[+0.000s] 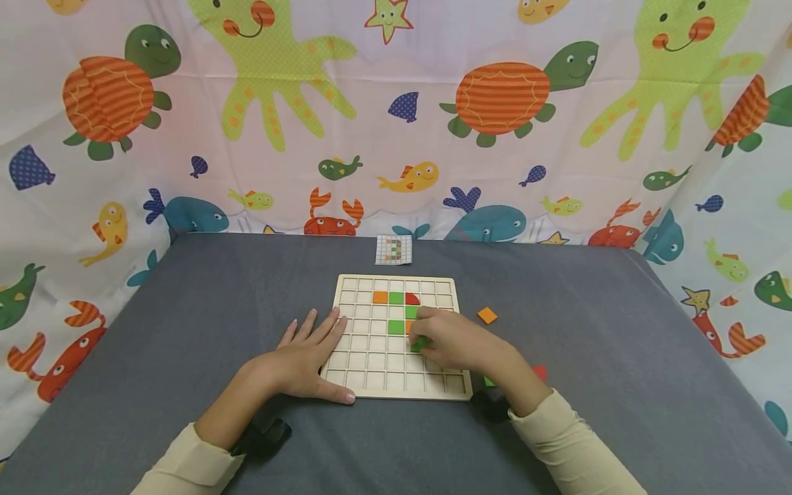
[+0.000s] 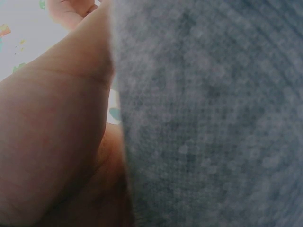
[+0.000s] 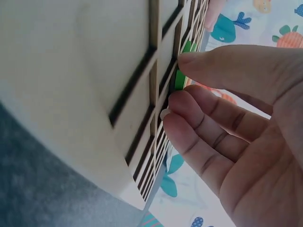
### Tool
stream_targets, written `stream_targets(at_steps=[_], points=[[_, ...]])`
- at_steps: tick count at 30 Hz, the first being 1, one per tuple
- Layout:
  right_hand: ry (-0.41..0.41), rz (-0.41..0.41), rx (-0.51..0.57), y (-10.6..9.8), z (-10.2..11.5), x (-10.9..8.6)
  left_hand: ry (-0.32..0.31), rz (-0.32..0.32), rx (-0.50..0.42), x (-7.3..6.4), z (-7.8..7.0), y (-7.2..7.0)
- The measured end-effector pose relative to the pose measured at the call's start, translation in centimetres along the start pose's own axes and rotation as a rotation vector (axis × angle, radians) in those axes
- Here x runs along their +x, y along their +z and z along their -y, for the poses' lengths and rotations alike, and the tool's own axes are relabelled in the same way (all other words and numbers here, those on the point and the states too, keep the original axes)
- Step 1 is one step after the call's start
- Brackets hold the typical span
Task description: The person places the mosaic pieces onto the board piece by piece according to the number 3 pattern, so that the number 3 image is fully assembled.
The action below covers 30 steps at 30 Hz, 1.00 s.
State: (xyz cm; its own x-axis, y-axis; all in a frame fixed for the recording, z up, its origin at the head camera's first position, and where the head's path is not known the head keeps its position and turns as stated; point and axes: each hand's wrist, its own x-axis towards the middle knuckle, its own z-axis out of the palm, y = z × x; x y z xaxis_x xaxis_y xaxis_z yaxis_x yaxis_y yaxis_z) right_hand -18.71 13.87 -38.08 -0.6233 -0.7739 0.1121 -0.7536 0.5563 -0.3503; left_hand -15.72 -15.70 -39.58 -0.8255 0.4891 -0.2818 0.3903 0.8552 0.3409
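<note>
A wooden grid board (image 1: 359, 380) lies on the grey cloth. My left hand (image 1: 301, 363) rests on its left side, fingers spread and thumb along the near edge. Over the right half of the grid, my right hand (image 1: 456, 338) pinches a green square tile (image 1: 419, 344) between thumb and fingers; the right wrist view shows the tile (image 3: 180, 79) close at the grid slots. In the grid sit an orange tile (image 1: 380, 297), a green tile (image 1: 397, 298), a red rounded tile (image 1: 412, 299) and more green ones. An orange tile (image 1: 408, 328) is partly hidden by the right fingers.
Behind the board lies a small pattern card (image 1: 393, 249) with a printed coloured grid. To the right are a loose orange tile (image 1: 487, 315), a red piece (image 1: 540, 372) and a green piece (image 1: 489, 381), partly behind the right forearm. A sea-animal curtain (image 1: 396, 144) surrounds the table.
</note>
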Motion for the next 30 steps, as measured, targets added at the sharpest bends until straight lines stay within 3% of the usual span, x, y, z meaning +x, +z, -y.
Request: stream_targets(at_steps=[13, 19, 23, 30], points=[[0.007, -0.008, -0.047, 0.1, 0.7, -0.1, 0.002, 0.003, -0.005, -0.1, -0.2, -0.2], [-0.007, 0.003, -0.009, -0.1, 1.2, -0.7, 0.008, -0.001, -0.02, -0.2, -0.2, -0.3], [-0.037, 0.006, -0.007, 0.0, 1.8, -1.2, 0.007, 0.002, -0.014, -0.2, -0.2, -0.3], [-0.113, -0.02, -0.1, 0.3, 3.2, -3.0, 0.004, 0.007, -0.006, 0.0, -0.2, -0.2]])
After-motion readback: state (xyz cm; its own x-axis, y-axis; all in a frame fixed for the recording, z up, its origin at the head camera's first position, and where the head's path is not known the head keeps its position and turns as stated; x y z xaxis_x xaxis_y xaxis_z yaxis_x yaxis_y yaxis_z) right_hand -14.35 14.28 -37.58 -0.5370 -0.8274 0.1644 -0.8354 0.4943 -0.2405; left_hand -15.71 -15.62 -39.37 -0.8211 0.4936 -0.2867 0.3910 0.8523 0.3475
